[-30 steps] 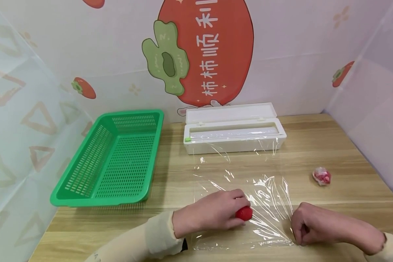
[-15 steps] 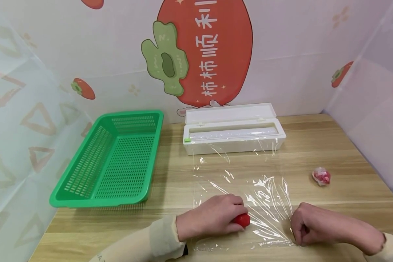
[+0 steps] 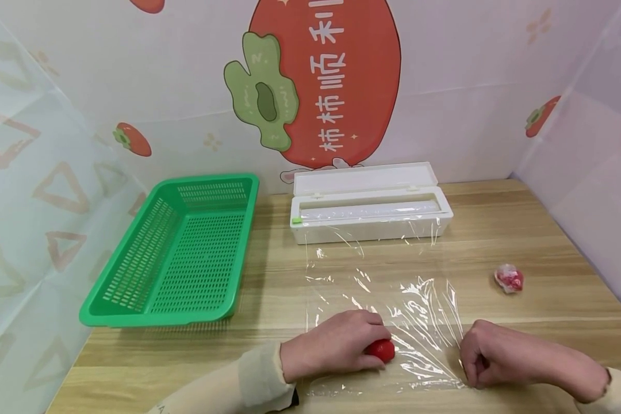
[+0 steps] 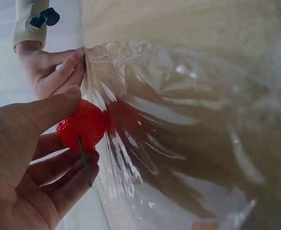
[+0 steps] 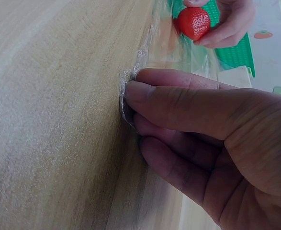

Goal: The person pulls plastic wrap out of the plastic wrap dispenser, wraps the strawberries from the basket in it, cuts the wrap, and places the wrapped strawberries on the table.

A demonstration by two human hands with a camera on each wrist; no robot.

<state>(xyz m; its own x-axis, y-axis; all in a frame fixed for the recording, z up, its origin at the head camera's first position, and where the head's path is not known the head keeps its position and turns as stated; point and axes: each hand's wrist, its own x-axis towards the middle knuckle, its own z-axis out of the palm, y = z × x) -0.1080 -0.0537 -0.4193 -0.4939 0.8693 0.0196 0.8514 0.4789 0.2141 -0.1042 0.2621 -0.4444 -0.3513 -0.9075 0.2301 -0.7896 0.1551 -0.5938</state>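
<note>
Backdrop: a pale wall (image 3: pixel 471 126) with a big red fruit print rises behind your wooden counter (image 3: pixel 564 241).
Left hand (image 3: pixel 336 344): you pinch the red strawberry (image 3: pixel 382 351) between thumb and fingers.
Strawberry's place: over the clear film (image 3: pixel 419 322), toward your side; whether it touches, you cannot tell.
Right hand (image 3: pixel 497 353): your thumb and curled fingers grip the film's near right corner.
White box (image 3: pixel 367 231): lid raised, film running over its front.
Green basket (image 3: pixel 150 319): left of the box.
Wrapped red piece (image 3: pixel 509 279): right of the film.

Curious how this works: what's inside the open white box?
A pale roll lies in the white box, with clear film running out over its front edge; what's beneath the roll is hidden.
</note>
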